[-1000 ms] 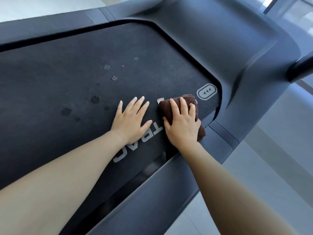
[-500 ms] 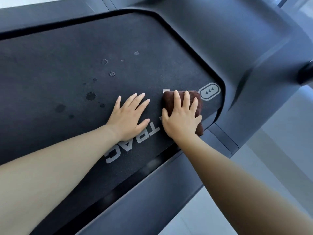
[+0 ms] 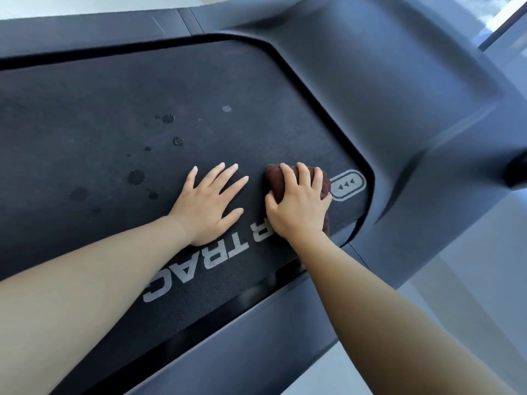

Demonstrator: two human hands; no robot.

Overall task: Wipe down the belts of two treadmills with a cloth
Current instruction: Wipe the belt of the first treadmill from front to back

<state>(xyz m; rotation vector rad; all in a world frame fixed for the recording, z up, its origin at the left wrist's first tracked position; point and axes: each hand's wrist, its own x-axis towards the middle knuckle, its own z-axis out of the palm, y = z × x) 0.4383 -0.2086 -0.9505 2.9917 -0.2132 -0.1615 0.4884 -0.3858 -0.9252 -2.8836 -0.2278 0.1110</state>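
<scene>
A dark treadmill belt (image 3: 114,109) with white lettering and an arrow badge (image 3: 348,185) fills the view. My left hand (image 3: 208,203) lies flat on the belt with its fingers spread. Just to its right, my right hand (image 3: 299,203) curls over a bunched brown cloth (image 3: 275,178) and presses it onto the belt beside the badge. Most of the cloth is hidden under that hand. Several dark wet spots (image 3: 136,177) mark the belt left of my left hand.
The grey motor cover (image 3: 385,81) rises at the belt's right end. A grey side rail (image 3: 242,332) runs along the near edge, another along the far edge. Pale floor (image 3: 456,295) lies at lower right. A dark upright (image 3: 517,169) stands at the right edge.
My right hand's fingers have curled tighter, bunching the cloth, which has shifted a little towards the belt's far side. My left hand stays flat in the same spot.
</scene>
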